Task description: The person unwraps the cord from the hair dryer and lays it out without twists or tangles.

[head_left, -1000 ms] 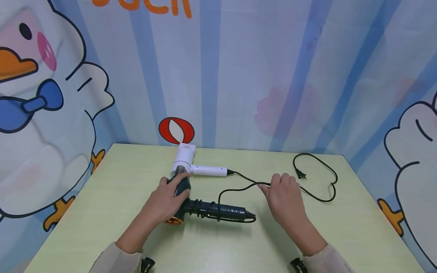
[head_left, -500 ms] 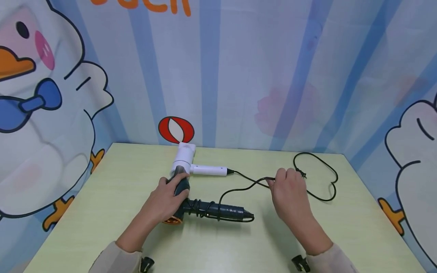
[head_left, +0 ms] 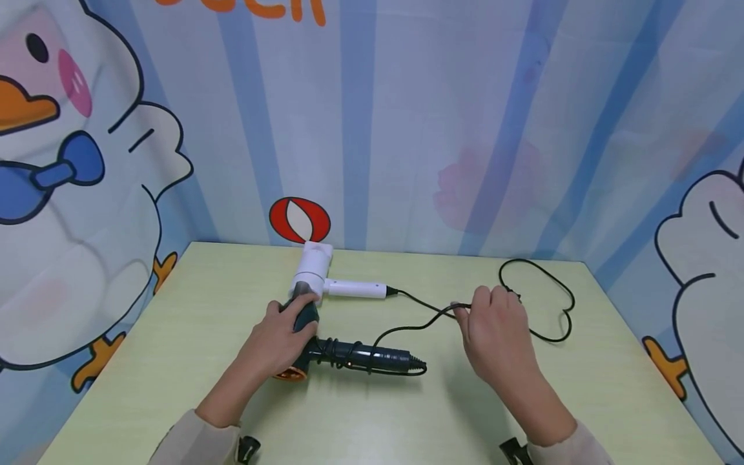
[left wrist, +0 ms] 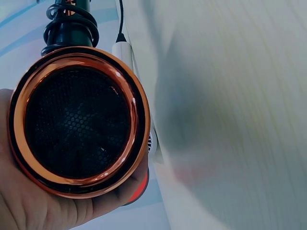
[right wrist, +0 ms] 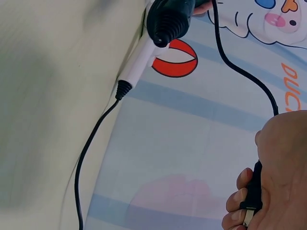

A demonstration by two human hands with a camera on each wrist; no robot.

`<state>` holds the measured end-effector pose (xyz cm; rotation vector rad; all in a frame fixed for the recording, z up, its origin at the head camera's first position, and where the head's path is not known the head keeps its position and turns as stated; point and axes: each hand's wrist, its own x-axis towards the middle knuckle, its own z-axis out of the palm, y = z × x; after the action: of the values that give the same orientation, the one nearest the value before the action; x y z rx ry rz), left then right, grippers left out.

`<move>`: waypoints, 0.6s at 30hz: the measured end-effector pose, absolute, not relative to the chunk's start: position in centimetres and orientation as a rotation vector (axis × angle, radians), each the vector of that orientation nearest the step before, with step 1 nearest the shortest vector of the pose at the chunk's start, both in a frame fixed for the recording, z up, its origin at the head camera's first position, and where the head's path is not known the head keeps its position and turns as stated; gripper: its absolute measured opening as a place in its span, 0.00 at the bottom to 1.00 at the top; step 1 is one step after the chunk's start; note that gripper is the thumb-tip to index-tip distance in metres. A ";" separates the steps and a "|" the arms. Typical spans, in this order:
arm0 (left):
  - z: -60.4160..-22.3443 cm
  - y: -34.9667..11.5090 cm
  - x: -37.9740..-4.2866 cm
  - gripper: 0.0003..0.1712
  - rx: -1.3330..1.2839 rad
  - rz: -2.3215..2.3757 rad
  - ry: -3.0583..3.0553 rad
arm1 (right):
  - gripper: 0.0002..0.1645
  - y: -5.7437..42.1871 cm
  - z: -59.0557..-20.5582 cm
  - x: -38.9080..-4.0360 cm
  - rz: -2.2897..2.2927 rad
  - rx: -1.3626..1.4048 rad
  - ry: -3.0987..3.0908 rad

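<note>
My left hand [head_left: 273, 342] grips the barrel of a dark hair dryer [head_left: 363, 357], whose handle points right. Its copper-rimmed round end [left wrist: 79, 124] fills much of the left wrist view. Several turns of black cord [left wrist: 72, 24] wrap around the handle. The cord's free length [head_left: 407, 329] runs to my right hand [head_left: 498, 339], raised over the table at the right. Within its curled fingers is the cord's black plug [right wrist: 254, 189], with a metal prong showing in the right wrist view.
A white hair dryer [head_left: 356, 289] lies just behind the dark one. Its black cord [head_left: 572, 303] crosses under the held cord and loops at the back right of the pale table [head_left: 372, 426]. A printed duck curtain [head_left: 407, 129] stands behind the table.
My right hand has moved right, drawing the cord's free length with it, and now overlaps the white dryer's plug. The dark dryer and my left hand have shifted slightly left.
</note>
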<state>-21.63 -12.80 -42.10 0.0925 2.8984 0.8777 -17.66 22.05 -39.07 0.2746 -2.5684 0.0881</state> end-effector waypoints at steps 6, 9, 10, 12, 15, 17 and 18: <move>-42.2 -13.0 -21.7 0.28 0.093 0.898 2.898 | 0.26 21.8 -38.4 -16.9 0.099 0.291 -2.552; -42.2 -13.1 -21.8 0.28 0.097 0.906 2.892 | 0.27 21.7 -38.1 -16.5 0.100 0.300 -2.532; -42.2 -13.1 -21.8 0.28 0.097 0.908 2.890 | 0.27 21.6 -37.9 -16.4 0.099 0.301 -2.528; -42.2 -13.1 -21.9 0.28 0.098 0.910 2.888 | 0.26 21.5 -37.8 -16.1 0.104 0.297 -2.526; -42.3 -13.1 -22.0 0.28 0.093 0.910 2.891 | 0.26 21.4 -37.5 -15.6 0.108 0.291 -2.533; -42.4 -13.1 -22.1 0.28 0.092 0.909 2.892 | 0.27 21.3 -37.3 -15.3 0.109 0.284 -2.540; -42.4 -13.2 -22.2 0.28 0.091 0.908 2.894 | 0.27 21.3 -37.3 -15.1 0.108 0.282 -2.541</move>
<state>-22.15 -13.16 -42.38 0.0913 2.8937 0.9079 -15.13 21.29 -37.28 0.2821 -2.5413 0.1081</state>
